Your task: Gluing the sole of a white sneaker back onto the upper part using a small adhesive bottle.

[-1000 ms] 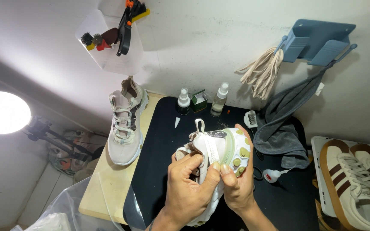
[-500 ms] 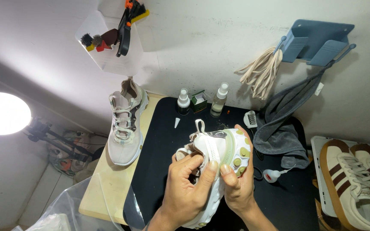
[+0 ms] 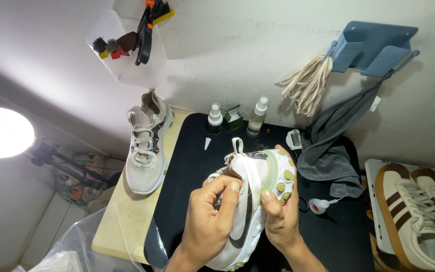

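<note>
Fingers of the left hand [image 3: 207,221] curl and pinch the upper of a white sneaker [image 3: 250,201] near its tongue, thumb pressed to forefinger on the fabric; the right hand [image 3: 280,216] wraps the heel side, thumb flat on the white side panel and fingers closed round the pale green sole with its tan studs. That shoe is held up over the black mat [image 3: 197,166], at about 6 o'clock in the view.

Counted, four shoes show: the one in hand, one matching pale sneaker [image 3: 147,146] lying at 9 o'clock of it on the wooden board [image 3: 122,221], and a pair of white sneakers with brown stripes [image 3: 419,211] at 3 o'clock. Two spray bottles [image 3: 256,117] stand at 12 o'clock at the mat's far edge, with a small green box [image 3: 234,118] between them. One small brush [image 3: 294,139] lies just beside a grey towel [image 3: 328,151], which hangs from a blue wall rack [image 3: 373,48]; a bundle of cream laces [image 3: 308,83] hangs there too.

Behind the bench rises a rough white wall, and a round lamp [image 3: 1,132] glows at 9 o'clock. A clear wall holder [image 3: 127,55] at 11 o'clock keeps several small brushes and a black tool. A clear plastic bag [image 3: 76,247] sits at 7 o'clock; I cannot tell what is in it.
</note>
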